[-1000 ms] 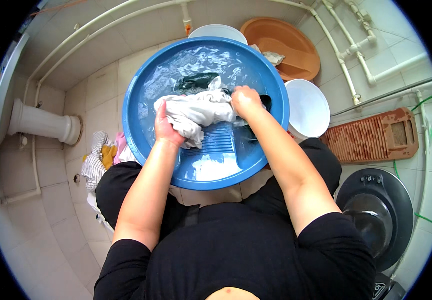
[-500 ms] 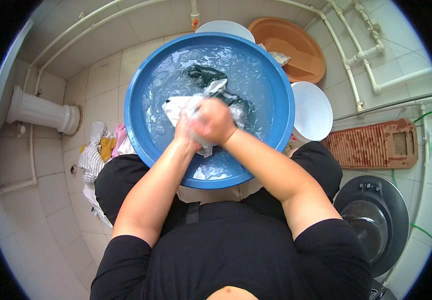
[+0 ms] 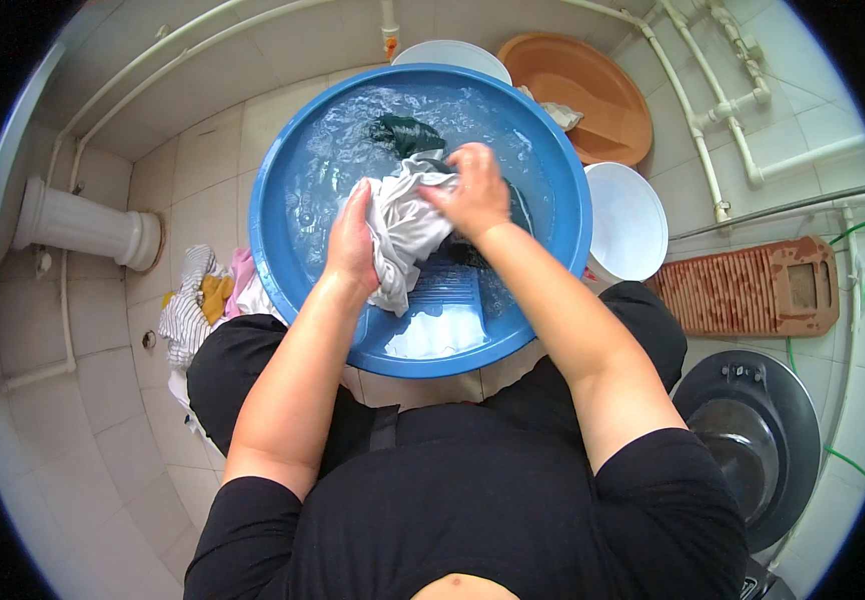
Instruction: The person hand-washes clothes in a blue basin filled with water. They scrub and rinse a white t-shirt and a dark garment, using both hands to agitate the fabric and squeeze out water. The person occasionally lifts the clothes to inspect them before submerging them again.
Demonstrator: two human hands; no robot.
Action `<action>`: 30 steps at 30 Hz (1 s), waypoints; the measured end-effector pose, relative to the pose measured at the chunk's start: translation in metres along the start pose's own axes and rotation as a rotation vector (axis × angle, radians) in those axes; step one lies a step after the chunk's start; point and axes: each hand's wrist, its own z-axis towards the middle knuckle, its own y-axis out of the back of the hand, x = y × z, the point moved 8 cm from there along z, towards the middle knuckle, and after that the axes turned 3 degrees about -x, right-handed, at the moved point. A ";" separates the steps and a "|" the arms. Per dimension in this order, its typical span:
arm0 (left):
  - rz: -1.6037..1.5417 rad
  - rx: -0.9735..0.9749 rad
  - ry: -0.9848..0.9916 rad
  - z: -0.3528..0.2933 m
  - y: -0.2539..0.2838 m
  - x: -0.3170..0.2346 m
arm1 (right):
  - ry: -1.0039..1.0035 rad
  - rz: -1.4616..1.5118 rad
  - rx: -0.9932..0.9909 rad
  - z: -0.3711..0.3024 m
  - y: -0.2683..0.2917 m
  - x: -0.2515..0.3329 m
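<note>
A wet, bunched white garment (image 3: 404,232) is held over the water in a big blue basin (image 3: 270,265) between my knees. My left hand (image 3: 353,243) is closed on the left side of the garment, thumb up along its edge. Gripping its upper right part is my right hand (image 3: 474,196), slightly blurred, with its fingertips partly hidden in the folds. Dark green cloth (image 3: 407,136) floats beyond the garment, and more dark cloth shows beside my right wrist. A ribbed washboard section (image 3: 442,287) is moulded into the basin's near side.
Right of the basin are a white bucket (image 3: 626,222), an orange-brown basin (image 3: 607,105) and a brown washboard (image 3: 742,288). A round black appliance (image 3: 747,440) stands nearer. Loose clothes (image 3: 192,310) lie on the left floor by a white pedestal (image 3: 87,222). Pipes run along the walls.
My hands were pressed together on the bunched cloth; now they are farther apart, the right one moved up and right. The white garment is spread wider, and the ribbed section shows.
</note>
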 end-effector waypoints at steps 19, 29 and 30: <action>2.077 0.049 -0.311 -0.005 0.017 -0.003 | -0.681 1.170 0.217 0.013 -0.004 -0.016; 1.397 0.139 -0.627 -0.010 -0.033 -0.040 | -0.246 1.596 0.157 0.047 0.136 0.069; 1.492 0.142 -0.566 -0.003 -0.027 -0.032 | -0.239 1.543 0.118 0.048 0.136 0.054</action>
